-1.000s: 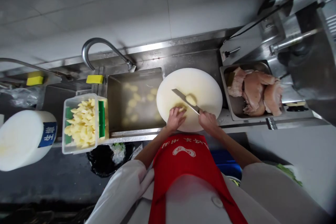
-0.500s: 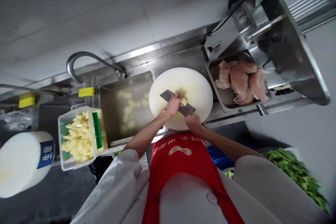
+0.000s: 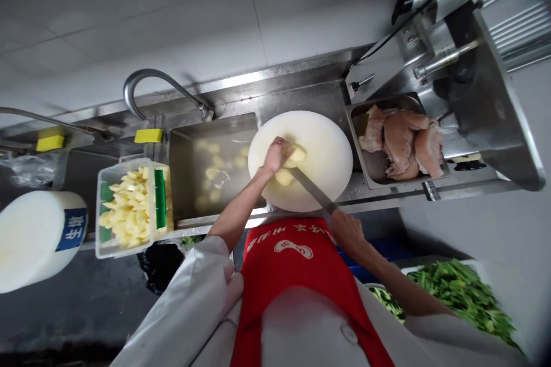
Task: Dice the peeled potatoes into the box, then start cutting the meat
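Potato pcs [image 3: 298, 154]: pale yel., rounded. Your R hand [image 3: 346, 229], 5 o'clock of pcs, grips knife [image 3: 310, 187]; L hand [image 3: 275, 156], hold unclear.

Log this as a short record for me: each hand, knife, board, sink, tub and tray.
Left hand: at the potato pieces, grip unclear
Right hand: holding the knife by its handle
Knife: blade tip beside the potato pieces
Board: white, under the potato pieces
Sink: potatoes in cloudy water
Tub: pale cut chunks
Tray: raw meat
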The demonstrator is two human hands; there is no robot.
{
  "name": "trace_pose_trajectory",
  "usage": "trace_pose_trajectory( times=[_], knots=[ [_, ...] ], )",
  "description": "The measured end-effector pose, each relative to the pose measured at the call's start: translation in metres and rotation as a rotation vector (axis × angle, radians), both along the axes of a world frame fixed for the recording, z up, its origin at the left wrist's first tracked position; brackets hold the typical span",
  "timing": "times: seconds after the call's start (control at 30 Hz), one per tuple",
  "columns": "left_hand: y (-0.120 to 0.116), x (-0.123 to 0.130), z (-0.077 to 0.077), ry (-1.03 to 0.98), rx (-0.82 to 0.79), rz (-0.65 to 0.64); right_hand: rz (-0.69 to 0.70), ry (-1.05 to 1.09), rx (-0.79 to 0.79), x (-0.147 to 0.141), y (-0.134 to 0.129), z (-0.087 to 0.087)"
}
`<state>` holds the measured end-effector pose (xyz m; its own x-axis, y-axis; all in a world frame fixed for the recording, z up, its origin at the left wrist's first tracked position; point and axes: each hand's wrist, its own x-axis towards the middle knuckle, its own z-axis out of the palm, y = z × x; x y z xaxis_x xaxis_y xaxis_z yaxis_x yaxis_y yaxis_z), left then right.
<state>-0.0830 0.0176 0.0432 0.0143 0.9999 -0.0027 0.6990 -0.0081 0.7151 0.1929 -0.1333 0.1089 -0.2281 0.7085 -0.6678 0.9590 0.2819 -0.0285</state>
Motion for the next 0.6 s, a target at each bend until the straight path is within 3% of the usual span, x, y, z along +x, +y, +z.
trace_pose_trajectory(
  times=[0.13, 0.2, 0.43, 0.6],
  knots=[
    [-0.014, -0.034, 0.003, -0.108, 0.280, 0.321, 0.017, -0.010, 0.009, 0.047, 0.007, 0.010],
    [-0.025, -0.031, 0.000, -0.098, 0.351, 0.368, 0.063, -0.006, 0.078, 0.051, 0.029, 0.015],
    [-0.042, 0.024, -0.036, -0.122, 0.312, 0.163, 0.329, 0.052, 0.217, 0.010, 0.132, 0.025],
    [-0.030, 0.036, -0.056, -0.089, 0.235, 0.088, 0.411, 0.059, 0.184, -0.006, 0.161, 0.019]
  ],
)
